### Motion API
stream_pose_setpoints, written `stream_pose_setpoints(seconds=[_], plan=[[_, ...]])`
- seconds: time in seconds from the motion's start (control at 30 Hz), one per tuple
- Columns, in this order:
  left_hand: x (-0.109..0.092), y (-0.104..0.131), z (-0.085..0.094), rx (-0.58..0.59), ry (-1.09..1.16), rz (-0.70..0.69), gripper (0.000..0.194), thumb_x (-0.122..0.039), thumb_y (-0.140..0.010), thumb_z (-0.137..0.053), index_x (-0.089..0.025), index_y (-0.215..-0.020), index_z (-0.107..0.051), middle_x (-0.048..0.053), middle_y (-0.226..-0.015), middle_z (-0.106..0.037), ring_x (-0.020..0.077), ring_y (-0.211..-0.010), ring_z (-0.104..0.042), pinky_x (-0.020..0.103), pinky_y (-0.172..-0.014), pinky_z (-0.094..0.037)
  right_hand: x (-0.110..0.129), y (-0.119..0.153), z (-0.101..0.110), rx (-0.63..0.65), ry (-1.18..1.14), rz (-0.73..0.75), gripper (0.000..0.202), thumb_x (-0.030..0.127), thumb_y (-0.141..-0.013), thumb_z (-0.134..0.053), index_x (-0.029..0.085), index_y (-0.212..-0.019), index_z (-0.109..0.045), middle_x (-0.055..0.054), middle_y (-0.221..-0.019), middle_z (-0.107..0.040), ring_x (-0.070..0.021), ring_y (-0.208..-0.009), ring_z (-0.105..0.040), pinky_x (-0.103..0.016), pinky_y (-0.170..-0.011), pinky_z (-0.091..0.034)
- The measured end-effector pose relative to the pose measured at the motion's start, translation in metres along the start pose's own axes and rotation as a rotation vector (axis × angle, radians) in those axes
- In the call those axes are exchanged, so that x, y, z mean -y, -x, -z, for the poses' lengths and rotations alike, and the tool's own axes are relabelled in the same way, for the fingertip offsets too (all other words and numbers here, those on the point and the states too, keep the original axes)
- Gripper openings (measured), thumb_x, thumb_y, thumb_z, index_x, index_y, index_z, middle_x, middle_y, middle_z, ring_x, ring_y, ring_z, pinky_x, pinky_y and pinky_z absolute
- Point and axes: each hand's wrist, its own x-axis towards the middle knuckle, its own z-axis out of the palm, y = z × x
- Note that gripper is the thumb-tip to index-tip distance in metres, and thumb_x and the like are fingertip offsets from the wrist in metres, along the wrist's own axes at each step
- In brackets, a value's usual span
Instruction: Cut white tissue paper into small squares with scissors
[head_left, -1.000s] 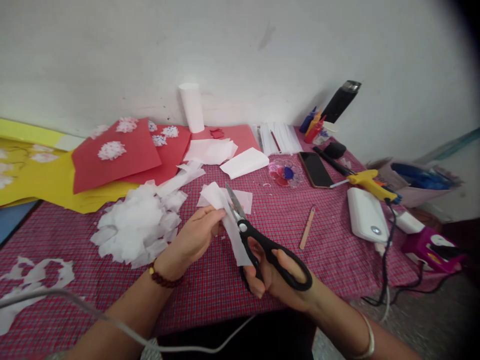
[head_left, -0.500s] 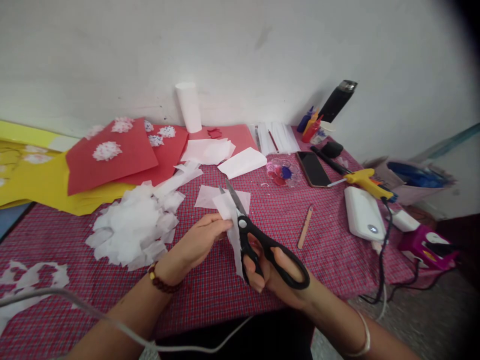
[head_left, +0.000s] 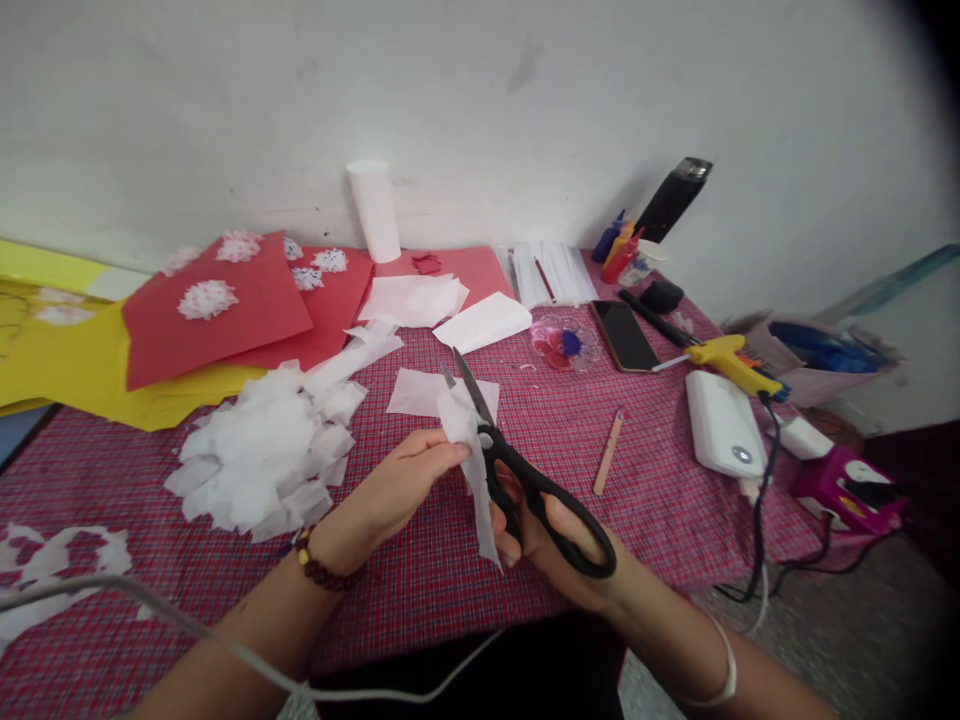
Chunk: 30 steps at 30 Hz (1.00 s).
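White paper pinched by left hand; right hand grips scissors. Left thumb (eight o'clock of pivot) could get nicked if limp paper twists.

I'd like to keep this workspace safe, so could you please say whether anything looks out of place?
A white cable crosses in front of the left forearm, possibly getting in the way. The white stick in the glue gun ends right by the phone, looking crowded.

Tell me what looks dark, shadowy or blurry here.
Head view throughout: upper-right corner is black; a soft shadow lies on the wall beside the black bottle; markings on the purple box are too soft to read; the scissors look clear.
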Motion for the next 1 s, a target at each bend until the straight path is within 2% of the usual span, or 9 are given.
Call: stream_pose_setpoints(seconds=[0.17, 0.3, 0.5, 0.7, 0.83, 1.0], plan=[[-0.001, 0.002, 0.001, -0.028, -0.026, -0.026, 0.025, -0.038, -0.084, -0.063, -0.019, -0.073, -0.074, 0.007, -0.077, -0.073, 0.0223, -0.077, -0.065, 0.034, -0.074, -0.05, 0.0, -0.001, 0.001, 0.006, 0.026, 0.024, 0.057, 0.055, -0.088, -0.062, 0.019, -0.13, -0.054, -0.004, -0.088, -0.057, -0.0143, -0.069, -0.05, -0.03, -0.066, -0.039], [-0.003, 0.002, 0.001, 0.01, -0.004, -0.058, 0.028, -0.041, -0.084, -0.065, -0.019, -0.07, -0.072, 0.007, -0.067, -0.07, 0.024, -0.071, -0.065, 0.034, -0.067, -0.05, -0.002, 0.0, 0.002, 0.017, 0.058, 0.041, 0.057, 0.055, -0.089, -0.06, 0.019, -0.132, -0.054, -0.005, -0.089, -0.058, -0.0137, -0.069, -0.052, -0.029, -0.065, -0.04], [0.0, 0.001, 0.001, 0.004, -0.033, -0.039, 0.032, -0.043, -0.087, -0.062, -0.018, -0.07, -0.072, 0.007, -0.072, -0.071, 0.0216, -0.069, -0.064, 0.033, -0.068, -0.05, -0.007, 0.0, 0.002, -0.017, 0.036, 0.04, 0.063, 0.056, -0.088, -0.062, 0.02, -0.138, -0.05, -0.004, -0.086, -0.057, -0.013, -0.067, -0.051, -0.027, -0.061, -0.04], [0.006, 0.001, 0.001, 0.032, -0.056, -0.031, 0.037, -0.047, -0.09, -0.058, -0.017, -0.076, -0.073, 0.007, -0.078, -0.073, 0.0213, -0.074, -0.064, 0.032, -0.072, -0.049, -0.014, 0.001, 0.003, -0.062, 0.043, 0.091, 0.052, 0.052, -0.091, -0.06, 0.022, -0.132, -0.054, -0.003, -0.085, -0.057, -0.0121, -0.063, -0.048, -0.026, -0.056, -0.04], [0.007, 0.001, 0.001, 0.011, -0.074, -0.036, 0.036, -0.046, -0.09, -0.057, -0.017, -0.075, -0.072, 0.007, -0.077, -0.072, 0.0202, -0.073, -0.063, 0.032, -0.071, -0.049, -0.013, 0.001, 0.002, -0.068, 0.044, 0.083, 0.052, 0.051, -0.089, -0.063, 0.023, -0.132, -0.055, -0.003, -0.086, -0.058, -0.0123, -0.063, -0.048, -0.026, -0.056, -0.038], [0.005, 0.001, -0.001, 0.0, -0.028, -0.025, 0.033, -0.045, -0.087, -0.061, -0.018, -0.072, -0.072, 0.007, -0.078, -0.072, 0.0218, -0.076, -0.064, 0.032, -0.07, -0.049, -0.009, 0.001, 0.001, -0.083, 0.047, 0.1, 0.049, 0.049, -0.088, -0.065, 0.026, -0.13, -0.058, -0.004, -0.088, -0.06, -0.0144, -0.069, -0.051, -0.027, -0.06, -0.041]])
